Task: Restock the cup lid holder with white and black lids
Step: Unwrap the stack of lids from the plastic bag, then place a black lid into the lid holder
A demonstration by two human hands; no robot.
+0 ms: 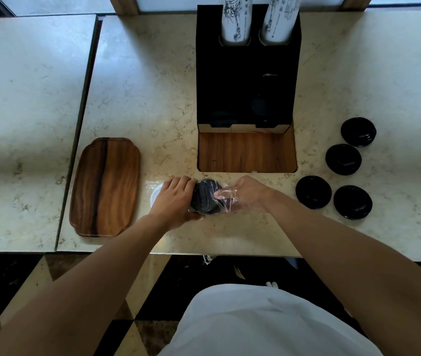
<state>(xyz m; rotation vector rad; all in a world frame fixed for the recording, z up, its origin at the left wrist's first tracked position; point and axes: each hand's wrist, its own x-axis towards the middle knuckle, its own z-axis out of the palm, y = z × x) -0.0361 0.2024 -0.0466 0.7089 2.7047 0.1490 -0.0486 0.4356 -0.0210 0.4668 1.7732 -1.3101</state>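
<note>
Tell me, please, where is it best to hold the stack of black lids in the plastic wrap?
Probably around its curved side, from above: the stack of black lids lies sideways on the counter, as the left hand holds it now, while the right hand holds the plastic wrap.

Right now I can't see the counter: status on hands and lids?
Both hands on the plastic sleeve of black lids: left hand grips it, right hand pulls the wrap. Four loose black lids lie right. Holder unobstructed.

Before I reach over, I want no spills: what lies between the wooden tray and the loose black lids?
In the head view: both hands, left and right, gripping a plastic-wrapped stack of black lids.
</note>
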